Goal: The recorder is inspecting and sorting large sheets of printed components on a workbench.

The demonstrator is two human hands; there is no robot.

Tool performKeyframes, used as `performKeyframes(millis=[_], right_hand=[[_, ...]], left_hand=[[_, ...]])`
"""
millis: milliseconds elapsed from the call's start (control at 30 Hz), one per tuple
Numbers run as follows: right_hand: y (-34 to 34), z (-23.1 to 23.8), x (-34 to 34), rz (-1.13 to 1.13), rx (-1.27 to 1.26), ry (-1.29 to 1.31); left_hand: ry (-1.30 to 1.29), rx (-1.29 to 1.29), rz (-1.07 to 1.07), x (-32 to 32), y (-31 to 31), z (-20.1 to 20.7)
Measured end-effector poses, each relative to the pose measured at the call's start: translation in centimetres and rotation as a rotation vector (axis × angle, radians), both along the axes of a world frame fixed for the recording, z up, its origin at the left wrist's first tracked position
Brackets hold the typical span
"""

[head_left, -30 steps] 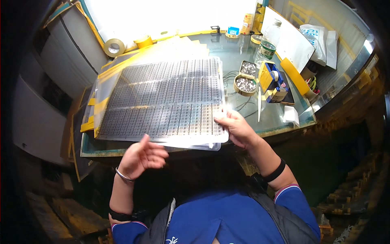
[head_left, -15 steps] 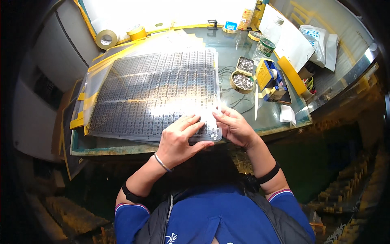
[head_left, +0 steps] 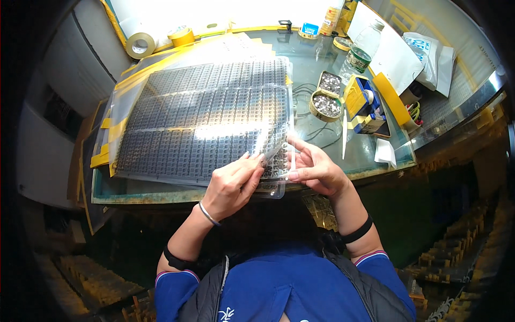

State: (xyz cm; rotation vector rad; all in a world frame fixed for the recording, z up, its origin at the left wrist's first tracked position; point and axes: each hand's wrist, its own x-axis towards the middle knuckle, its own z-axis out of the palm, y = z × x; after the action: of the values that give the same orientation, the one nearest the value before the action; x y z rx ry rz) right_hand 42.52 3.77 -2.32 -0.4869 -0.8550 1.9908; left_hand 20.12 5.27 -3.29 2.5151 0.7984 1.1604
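A large clear film sheet (head_left: 204,110) printed with rows of small dark patterns lies on a stack of sheets on the glass-topped table. Its near right corner is bent upward, showing more printed pattern beneath. My left hand (head_left: 229,185) pinches the raised part of the film, fingertips pressed together. Across from it, my right hand (head_left: 322,170) has its thumb in front and its fingers behind the right edge of the sheets. Exactly how many layers each hand holds is unclear. One rounded corner of a lower sheet (head_left: 276,191) sticks out past the table's near edge.
Right of the stack are an open tin (head_left: 326,105) of small shiny bits, a blue-and-yellow tape dispenser (head_left: 366,107), a clear bottle (head_left: 362,51) and a folded white paper (head_left: 385,153). Tape rolls (head_left: 141,45) stand at the back left, before a bright light panel (head_left: 214,13).
The film's near right corner has come up and bent back under my left hand. My right hand has shifted slightly, its thumb now lower on the sheet edge. A lower sheet's corner now shows.
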Motion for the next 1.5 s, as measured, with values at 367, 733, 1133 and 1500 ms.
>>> performKeyframes(millis=[367,733,1133,1500], right_hand=[[0.5,-1.1,0.4,0.016,-0.068,-0.037],[0.3,-0.4,0.3,-0.007,-0.064,-0.077],[0.4,-0.8,0.3,-0.045,-0.055,-0.104],[-0.7,-1.9,-2.9,-0.681,0.359,-0.456]], left_hand=[[-0.323,-0.198,0.182,-0.4,-0.4,-0.2],[-0.355,-0.39,0.183,-0.8,-0.7,0.2],[-0.537,-0.623,0.048,-1.0,-0.6,-0.5],[-0.516,-0.563,0.075,-0.9,-0.8,-0.6]])
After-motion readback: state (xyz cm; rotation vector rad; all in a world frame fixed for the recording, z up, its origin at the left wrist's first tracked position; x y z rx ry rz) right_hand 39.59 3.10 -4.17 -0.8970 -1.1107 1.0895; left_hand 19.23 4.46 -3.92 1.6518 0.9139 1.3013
